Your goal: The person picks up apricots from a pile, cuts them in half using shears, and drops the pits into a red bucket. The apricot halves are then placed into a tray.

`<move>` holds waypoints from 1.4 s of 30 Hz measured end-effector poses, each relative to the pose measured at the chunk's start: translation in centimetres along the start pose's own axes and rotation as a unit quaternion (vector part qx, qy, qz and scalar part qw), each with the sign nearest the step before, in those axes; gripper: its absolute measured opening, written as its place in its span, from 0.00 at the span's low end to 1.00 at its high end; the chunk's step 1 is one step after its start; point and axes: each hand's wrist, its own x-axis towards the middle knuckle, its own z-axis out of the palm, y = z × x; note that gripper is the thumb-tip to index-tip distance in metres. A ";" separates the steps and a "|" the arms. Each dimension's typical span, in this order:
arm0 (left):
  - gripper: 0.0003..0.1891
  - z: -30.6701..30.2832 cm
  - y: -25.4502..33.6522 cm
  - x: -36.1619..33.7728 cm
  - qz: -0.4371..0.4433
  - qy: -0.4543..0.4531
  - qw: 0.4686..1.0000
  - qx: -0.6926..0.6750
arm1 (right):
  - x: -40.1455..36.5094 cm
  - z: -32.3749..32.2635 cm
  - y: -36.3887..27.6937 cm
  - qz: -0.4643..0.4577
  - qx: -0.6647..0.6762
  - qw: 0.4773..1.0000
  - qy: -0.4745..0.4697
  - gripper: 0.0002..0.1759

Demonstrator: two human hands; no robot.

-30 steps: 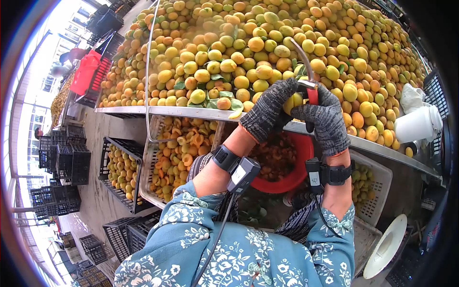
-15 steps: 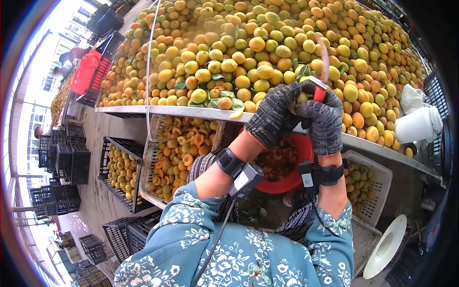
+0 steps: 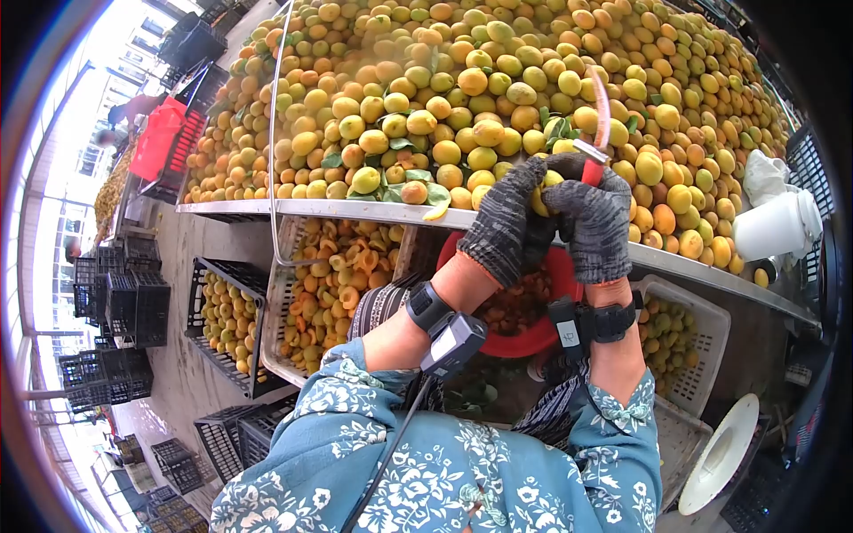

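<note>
My left hand (image 3: 508,218), in a dark grey knit glove, is closed around a yellow apricot (image 3: 543,192). My right hand (image 3: 597,218) wears a matching glove and grips a curved knife (image 3: 600,115) by its red handle, blade pointing up and away. Both hands meet at the apricot, above the table's metal edge (image 3: 391,211). Behind them rises a large heap of apricots (image 3: 480,98). Below, partly covered by my forearms, a red basin (image 3: 511,345) contains brownish pieces that look like pits.
To the left stand a pale crate of halved apricots (image 3: 274,306) and a black crate of apricots (image 3: 258,277). Another pale crate (image 3: 706,355) is at the right, below a white bucket (image 3: 777,229). A white round lid-like object (image 3: 721,453) leans lower right.
Both hands have shifted slightly left with the knife. More of the apricot between them now shows.
</note>
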 end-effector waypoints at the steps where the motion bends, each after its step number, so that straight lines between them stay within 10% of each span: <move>1: 0.12 -0.1 -0.2 0.2 0.041 -0.025 0.997 0.066 | 0.2 0.0 0.1 -0.023 -0.068 0.997 0.016 0.17; 6: 0.12 -0.5 -0.2 1.0 -0.035 -0.011 0.999 -0.011 | 0.4 0.1 1.0 -0.160 -0.263 0.948 0.075 0.16; 9: 0.12 0.0 -1.6 1.7 0.038 -0.007 0.991 -0.125 | 0.5 0.5 1.5 -0.223 -0.272 0.931 0.098 0.15; 13: 0.11 -2.4 -3.2 2.9 0.192 -0.013 0.979 0.065 | 0.5 0.5 2.0 -0.226 -0.269 0.930 0.106 0.13; 18: 0.11 -2.8 -3.3 2.9 0.346 0.042 0.868 0.355 | 0.6 1.1 2.2 -0.124 -0.050 0.985 0.106 0.11; 20: 0.11 -2.8 -2.8 2.4 0.521 0.063 0.594 0.610 | 0.5 1.2 2.1 -0.120 -0.047 0.986 0.106 0.11; 23: 0.10 -3.1 -3.2 2.7 0.550 0.074 0.554 0.621 | 0.4 1.4 2.0 -0.130 -0.071 0.983 0.109 0.09; 24: 0.10 -2.6 -2.9 2.3 0.550 0.074 0.554 0.620 | 0.3 1.4 2.0 -0.144 -0.097 0.979 0.111 0.09; 26: 0.09 -1.5 -2.5 1.2 0.363 0.049 0.776 0.513 | 0.5 1.5 1.8 -0.153 -0.110 0.974 0.124 0.10; 27: 0.09 -1.6 -2.6 1.3 0.363 0.050 0.776 0.513 | 0.7 1.5 1.7 -0.162 -0.123 0.970 0.136 0.11; 30: 0.07 -2.9 -2.2 3.0 0.588 0.062 0.490 0.641 | 1.5 0.4 1.7 -0.148 -0.050 0.982 0.110 0.12; 31: 0.07 -2.6 -1.3 2.6 0.590 0.061 0.491 0.639 | 1.6 0.3 1.3 -0.102 0.041 0.990 0.092 0.13; 33: 0.13 -1.9 0.9 1.7 0.257 -0.102 0.902 0.332 | 1.7 -1.7 0.5 0.044 0.139 0.987 0.060 0.17; 34: 0.10 -1.7 2.8 0.9 0.121 -0.137 0.966 0.182 | 1.6 -1.6 0.3 0.046 0.157 0.984 0.065 0.17; 35: 0.08 -1.6 4.1 0.4 -0.021 -0.167 0.985 0.025 | 1.5 -1.3 0.0 0.047 0.175 0.981 0.071 0.17; 38: 0.11 -2.5 2.5 1.3 0.105 -0.139 0.961 0.215 | 1.0 -0.5 -0.5 0.042 0.161 0.985 0.036 0.17; 40: 0.16 -3.5 2.1 1.8 0.308 -0.122 0.817 0.473 | 1.0 -0.4 -0.3 0.038 0.119 0.991 0.041 0.17; 42: 0.15 -3.3 2.0 2.0 0.184 -0.124 0.922 0.317 | 0.9 -0.2 0.0 0.026 0.075 0.996 0.037 0.16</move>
